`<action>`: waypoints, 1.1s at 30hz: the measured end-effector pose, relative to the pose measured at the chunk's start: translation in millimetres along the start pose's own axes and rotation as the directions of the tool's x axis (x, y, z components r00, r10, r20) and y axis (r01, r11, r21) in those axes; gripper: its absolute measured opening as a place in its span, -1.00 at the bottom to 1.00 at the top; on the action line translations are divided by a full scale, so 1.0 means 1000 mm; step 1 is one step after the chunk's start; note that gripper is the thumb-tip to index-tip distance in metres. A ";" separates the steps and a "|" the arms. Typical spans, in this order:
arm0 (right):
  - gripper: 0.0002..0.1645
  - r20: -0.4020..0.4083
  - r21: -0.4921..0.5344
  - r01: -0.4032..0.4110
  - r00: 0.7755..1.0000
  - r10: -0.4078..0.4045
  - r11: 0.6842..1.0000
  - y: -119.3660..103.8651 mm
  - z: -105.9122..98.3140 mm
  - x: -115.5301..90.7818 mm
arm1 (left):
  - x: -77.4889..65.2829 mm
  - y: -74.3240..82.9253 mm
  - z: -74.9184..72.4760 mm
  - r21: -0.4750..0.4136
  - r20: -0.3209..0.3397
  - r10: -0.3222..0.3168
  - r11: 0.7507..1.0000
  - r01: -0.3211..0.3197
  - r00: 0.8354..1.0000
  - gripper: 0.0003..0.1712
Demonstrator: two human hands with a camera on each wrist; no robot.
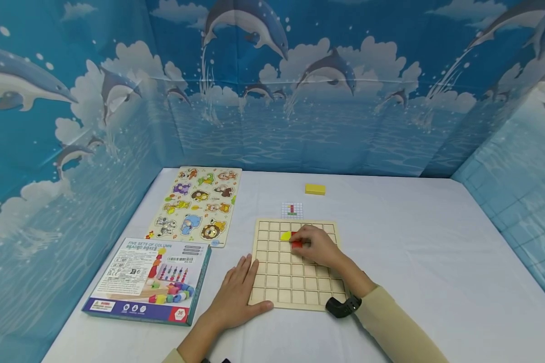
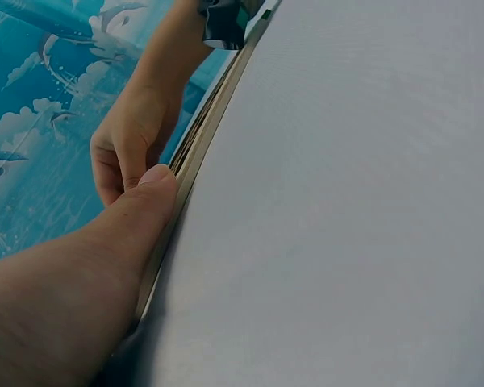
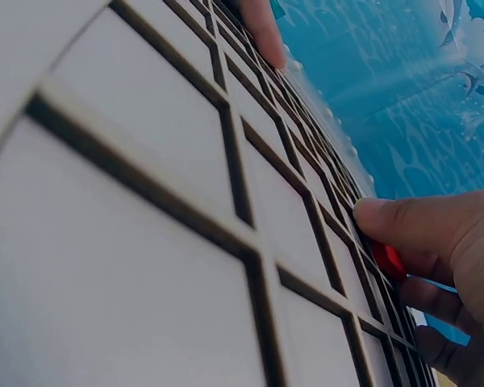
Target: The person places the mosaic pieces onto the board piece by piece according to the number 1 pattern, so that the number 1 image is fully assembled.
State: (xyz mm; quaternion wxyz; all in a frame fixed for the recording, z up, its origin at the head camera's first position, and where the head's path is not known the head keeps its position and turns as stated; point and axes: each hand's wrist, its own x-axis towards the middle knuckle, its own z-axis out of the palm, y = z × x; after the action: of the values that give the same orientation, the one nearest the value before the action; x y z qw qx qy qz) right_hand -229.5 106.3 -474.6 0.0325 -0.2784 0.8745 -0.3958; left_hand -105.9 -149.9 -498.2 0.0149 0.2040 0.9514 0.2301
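A wooden grid board (image 1: 272, 282) with square cells lies on the white table. My right hand (image 1: 319, 246) is over its upper part, thumb and fingers pinching a red block (image 3: 387, 260) at the cells. Just left of those fingertips, a yellow square piece (image 1: 285, 236) sits in a cell. My left hand (image 1: 236, 297) rests along the board's left edge with its fingers extended and its thumb on the near edge. Behind the board lies a small pattern card (image 1: 292, 210) printed with a coloured figure on a grid. The right fingers partly hide the red.
A yellow block (image 1: 315, 189) lies farther back. At the left are an animal puzzle board (image 1: 200, 206) and a beaded-column box (image 1: 147, 280), its near corner close to my left forearm. Dolphin-print curtains (image 1: 300, 131) border the white table (image 1: 436, 242) at the back and sides.
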 end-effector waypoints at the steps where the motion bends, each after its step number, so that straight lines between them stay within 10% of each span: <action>1: -0.74 0.001 -0.001 0.001 1.000 -0.001 1.000 0.000 0.000 0.000 | 0.000 0.000 0.000 0.000 0.000 0.000 1.000 0.000 1.000 0.16; 33: -0.71 0.023 0.000 -0.039 0.999 0.039 0.999 0.001 -0.001 0.000 | 0.000 0.000 0.000 0.007 0.001 0.000 1.000 0.000 1.000 0.16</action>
State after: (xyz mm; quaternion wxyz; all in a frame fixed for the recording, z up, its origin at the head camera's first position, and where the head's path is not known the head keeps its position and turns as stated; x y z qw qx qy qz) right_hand -230.6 107.0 -474.8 0.0504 -0.2659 0.8792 -0.3921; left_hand -106.0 -149.8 -497.9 0.0144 0.2042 0.9522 0.2265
